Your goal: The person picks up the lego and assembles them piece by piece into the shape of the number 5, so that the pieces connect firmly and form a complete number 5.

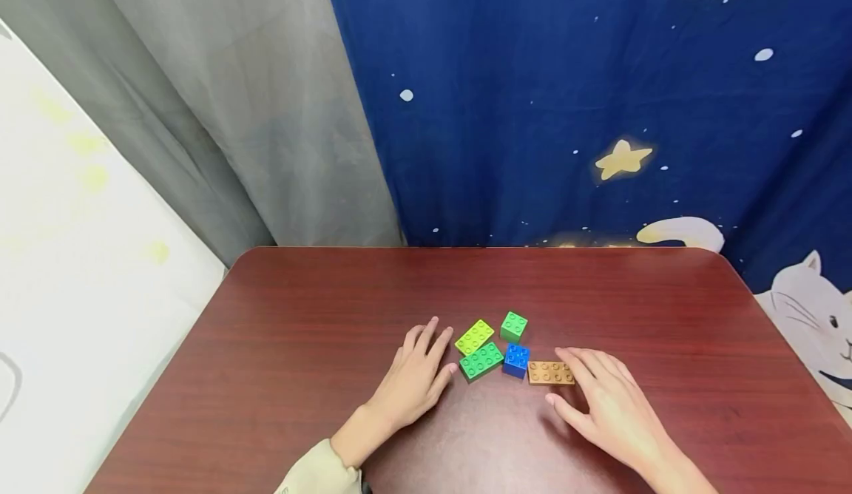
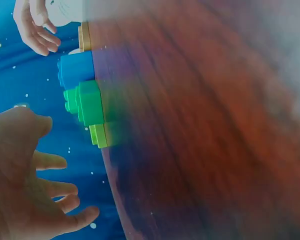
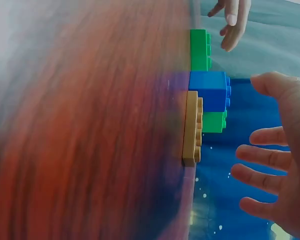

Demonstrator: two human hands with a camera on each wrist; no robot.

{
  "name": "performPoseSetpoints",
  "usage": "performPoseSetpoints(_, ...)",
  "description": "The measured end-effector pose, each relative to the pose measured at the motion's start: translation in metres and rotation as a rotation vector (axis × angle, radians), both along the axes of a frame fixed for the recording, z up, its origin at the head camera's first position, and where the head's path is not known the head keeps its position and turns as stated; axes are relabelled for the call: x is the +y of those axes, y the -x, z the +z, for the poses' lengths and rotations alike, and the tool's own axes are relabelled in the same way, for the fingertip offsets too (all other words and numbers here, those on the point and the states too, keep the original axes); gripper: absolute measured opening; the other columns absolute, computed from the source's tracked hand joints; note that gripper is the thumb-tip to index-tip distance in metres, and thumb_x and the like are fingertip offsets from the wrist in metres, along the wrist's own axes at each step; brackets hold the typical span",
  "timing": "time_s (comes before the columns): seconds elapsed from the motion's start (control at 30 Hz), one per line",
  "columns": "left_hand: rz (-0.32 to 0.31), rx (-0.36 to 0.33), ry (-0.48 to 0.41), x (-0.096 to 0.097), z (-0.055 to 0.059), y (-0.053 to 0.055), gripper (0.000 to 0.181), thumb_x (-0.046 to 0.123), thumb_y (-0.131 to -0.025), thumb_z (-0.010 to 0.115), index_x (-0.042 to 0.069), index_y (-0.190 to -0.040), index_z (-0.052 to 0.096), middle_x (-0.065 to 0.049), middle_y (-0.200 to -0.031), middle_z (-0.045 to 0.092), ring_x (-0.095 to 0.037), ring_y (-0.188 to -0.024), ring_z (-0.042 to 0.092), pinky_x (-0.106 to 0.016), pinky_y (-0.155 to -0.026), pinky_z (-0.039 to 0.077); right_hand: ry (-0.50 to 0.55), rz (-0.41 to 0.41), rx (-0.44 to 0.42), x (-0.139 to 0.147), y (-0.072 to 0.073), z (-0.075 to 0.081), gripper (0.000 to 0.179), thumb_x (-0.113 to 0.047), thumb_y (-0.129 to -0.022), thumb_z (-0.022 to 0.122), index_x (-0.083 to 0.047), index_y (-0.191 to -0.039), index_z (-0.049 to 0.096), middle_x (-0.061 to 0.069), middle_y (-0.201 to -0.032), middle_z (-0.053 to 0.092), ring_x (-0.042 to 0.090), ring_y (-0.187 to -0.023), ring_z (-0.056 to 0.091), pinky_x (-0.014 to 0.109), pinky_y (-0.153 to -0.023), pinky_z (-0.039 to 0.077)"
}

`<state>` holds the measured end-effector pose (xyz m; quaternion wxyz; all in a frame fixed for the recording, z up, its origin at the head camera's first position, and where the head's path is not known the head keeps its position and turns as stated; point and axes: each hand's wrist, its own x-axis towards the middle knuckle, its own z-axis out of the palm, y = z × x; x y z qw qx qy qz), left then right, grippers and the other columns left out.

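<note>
Several toy building bricks lie in a loose cluster on the table. On the left of it are a lime brick [image 1: 475, 338] and a longer green brick [image 1: 482, 361]; a small green brick [image 1: 513, 327] stands at the back. A blue brick [image 1: 516, 360] sits in the middle, with a flat tan brick [image 1: 551, 373] at its right. My left hand [image 1: 416, 380] is left of the cluster, fingers spread and holding nothing. Over the tan brick's right end reaches my right hand [image 1: 615, 405], fingers extended and thumb apart; the right wrist view shows nothing in its grasp.
The dark red wooden table [image 1: 319, 346] has rounded far corners. Behind it hang a grey curtain [image 1: 299, 109] and a blue curtain [image 1: 532, 109] with stars and a cat. White fabric with yellow spots [image 1: 80, 257] hangs along the left side.
</note>
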<state>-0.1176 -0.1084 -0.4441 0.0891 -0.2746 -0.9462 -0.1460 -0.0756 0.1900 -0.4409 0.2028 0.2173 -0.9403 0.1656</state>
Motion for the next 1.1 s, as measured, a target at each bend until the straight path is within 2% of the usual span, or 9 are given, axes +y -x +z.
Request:
performPoseSetpoints(0.1,-0.005,-0.003,-0.010,0.001,0.001,0.002,0.050,0.035,-0.094,0.052,0.008,-0.136,0.045,-0.015,-0.136,0.042,-0.030,-0.120,0.038,-0.045,-0.083,0.042,0.030,0.022,0.052,-0.003,0.005,0.001,0.058,-0.037,-0.070,0.075,-0.005,-0.116,0.060,0.006,-0.107,0.061,0.025,-0.100,0.055,0.046,-0.088,0.037)
performPoseSetpoints(0.2,-0.013,-0.003,-0.019,0.002,0.002,0.003,0.050,0.038,-0.092,0.055,0.009,-0.131,0.049,-0.008,-0.125,0.049,-0.025,-0.112,0.042,-0.043,-0.081,0.041,0.044,0.040,0.069,-0.007,0.011,0.001,0.055,-0.034,-0.069,0.076,-0.004,-0.114,0.061,0.006,-0.104,0.062,0.024,-0.097,0.056,0.046,-0.087,0.038)
performPoseSetpoints(0.5,0.002,-0.006,-0.026,0.006,0.005,0.012,0.039,0.038,-0.093,0.052,0.012,-0.121,0.058,-0.002,-0.109,0.057,-0.020,-0.098,0.049,-0.037,-0.074,0.041,0.080,0.046,0.002,-0.023,0.026,-0.002,0.045,-0.031,-0.071,0.076,-0.007,-0.107,0.064,0.001,-0.099,0.064,0.019,-0.091,0.057,0.043,-0.082,0.042)
performPoseSetpoints(0.73,0.002,-0.002,-0.002,0.007,0.004,0.011,0.036,0.035,-0.094,0.051,0.009,-0.117,0.061,-0.002,-0.107,0.058,-0.020,-0.098,0.050,-0.038,-0.075,0.042,0.080,0.006,-0.065,-0.033,0.031,-0.005,0.046,-0.030,-0.067,0.081,-0.007,-0.104,0.065,0.003,-0.097,0.065,0.023,-0.088,0.059,0.045,-0.080,0.043)
performPoseSetpoints(0.9,-0.006,0.020,-0.012,0.008,0.005,0.009,0.035,0.035,-0.094,0.051,0.010,-0.116,0.062,-0.001,-0.108,0.058,-0.019,-0.098,0.050,-0.039,-0.075,0.042,0.086,-0.003,-0.089,-0.037,0.034,-0.007,0.040,-0.026,-0.068,0.081,-0.008,-0.101,0.066,0.003,-0.092,0.066,0.022,-0.085,0.060,0.046,-0.078,0.044)
performPoseSetpoints(1.1,-0.026,0.059,-0.034,0.010,0.007,0.009,0.032,0.033,-0.093,0.053,0.011,-0.115,0.063,0.001,-0.107,0.058,-0.018,-0.097,0.050,-0.037,-0.075,0.042,0.165,-0.014,-0.085,-0.036,0.032,-0.003,0.038,-0.023,-0.069,0.081,-0.007,-0.101,0.067,0.002,-0.091,0.066,0.019,-0.085,0.059,0.044,-0.076,0.044)
